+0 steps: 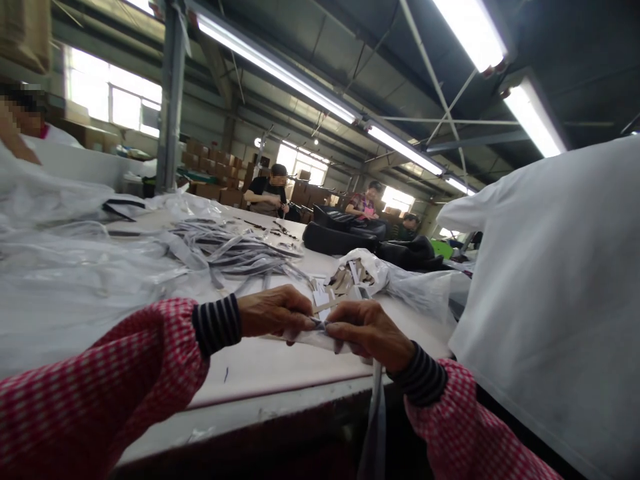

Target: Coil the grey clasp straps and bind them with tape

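My left hand (273, 313) and my right hand (367, 330) meet over the front edge of the white table (260, 373), both pinched on a thin grey strap (320, 325) with a small tan tag at its end. The strap runs under my right hand and hangs down past the table edge (376, 413). Both wrists wear striped cuffs and red checked sleeves. Just beyond my hands lies an open plastic bag of small tan and white tags (355, 273).
A heap of grey straps (230, 250) spreads over the table's middle, with clear plastic bags (75, 267) at left. Black padded pieces (345, 237) lie further back. A person in white (555, 300) stands close on the right. Other workers sit behind; cardboard boxes are stacked at the back.
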The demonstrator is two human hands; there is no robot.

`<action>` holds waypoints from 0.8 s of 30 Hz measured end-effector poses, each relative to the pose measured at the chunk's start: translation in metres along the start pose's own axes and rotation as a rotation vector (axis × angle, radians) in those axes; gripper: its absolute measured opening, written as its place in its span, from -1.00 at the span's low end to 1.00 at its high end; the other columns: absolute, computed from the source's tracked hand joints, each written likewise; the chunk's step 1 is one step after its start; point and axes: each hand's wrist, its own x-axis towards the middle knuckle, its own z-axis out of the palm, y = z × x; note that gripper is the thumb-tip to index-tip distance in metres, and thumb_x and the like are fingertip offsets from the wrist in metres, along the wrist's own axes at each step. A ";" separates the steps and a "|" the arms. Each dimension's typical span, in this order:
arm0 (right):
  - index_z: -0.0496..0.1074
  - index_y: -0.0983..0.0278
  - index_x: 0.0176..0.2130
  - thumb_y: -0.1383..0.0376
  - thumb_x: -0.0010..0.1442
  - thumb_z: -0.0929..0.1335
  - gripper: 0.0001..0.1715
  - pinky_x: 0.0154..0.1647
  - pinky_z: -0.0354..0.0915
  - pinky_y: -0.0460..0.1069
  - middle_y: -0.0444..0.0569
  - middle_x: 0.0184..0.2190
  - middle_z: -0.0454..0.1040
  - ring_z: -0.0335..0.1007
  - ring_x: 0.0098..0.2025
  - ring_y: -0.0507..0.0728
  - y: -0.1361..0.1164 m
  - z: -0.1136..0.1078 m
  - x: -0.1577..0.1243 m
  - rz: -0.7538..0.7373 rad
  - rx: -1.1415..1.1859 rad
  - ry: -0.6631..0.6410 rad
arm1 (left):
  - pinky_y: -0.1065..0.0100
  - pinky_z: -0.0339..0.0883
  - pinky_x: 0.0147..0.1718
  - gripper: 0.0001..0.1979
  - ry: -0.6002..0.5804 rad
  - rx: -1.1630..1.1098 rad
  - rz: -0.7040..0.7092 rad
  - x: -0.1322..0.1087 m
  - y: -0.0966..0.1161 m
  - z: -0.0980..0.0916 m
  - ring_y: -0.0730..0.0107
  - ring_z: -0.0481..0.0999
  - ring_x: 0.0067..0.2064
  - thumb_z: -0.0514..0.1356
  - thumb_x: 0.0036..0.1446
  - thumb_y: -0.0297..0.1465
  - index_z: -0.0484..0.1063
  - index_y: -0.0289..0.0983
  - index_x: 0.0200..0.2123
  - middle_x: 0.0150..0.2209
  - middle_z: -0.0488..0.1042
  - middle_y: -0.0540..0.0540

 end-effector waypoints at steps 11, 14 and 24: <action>0.50 0.37 -0.46 0.18 0.11 0.46 -0.72 -0.59 0.08 -0.14 -0.19 -0.66 0.33 0.16 -0.62 -0.07 -0.004 0.009 0.015 -0.221 -0.161 0.023 | 0.48 0.09 -0.65 -0.54 0.036 0.035 -0.093 -0.022 -0.012 -0.014 0.55 0.23 -0.66 0.26 0.04 0.01 0.41 -0.32 -0.49 -0.63 0.40 0.01; 0.51 0.36 -0.45 0.19 0.11 0.46 -0.72 -0.56 0.09 -0.13 -0.18 -0.65 0.36 0.18 -0.59 -0.06 -0.005 0.001 0.009 -0.220 -0.209 0.041 | 0.47 0.10 -0.63 -0.52 0.026 0.100 -0.155 -0.039 -0.025 -0.038 0.50 0.30 -0.64 0.26 0.04 0.03 0.49 -0.33 -0.46 -0.62 0.46 -0.04; 0.51 0.36 -0.44 0.08 0.10 0.48 -0.63 -0.54 0.13 -0.11 -0.17 -0.63 0.37 0.23 -0.58 -0.04 -0.015 0.024 0.018 -0.217 -0.174 -0.134 | 0.42 0.33 -0.42 -0.65 -0.036 -0.046 0.032 -0.027 -0.013 -0.001 0.36 0.49 -0.42 0.29 0.08 -0.10 0.55 -0.30 -0.30 -0.47 0.52 -0.05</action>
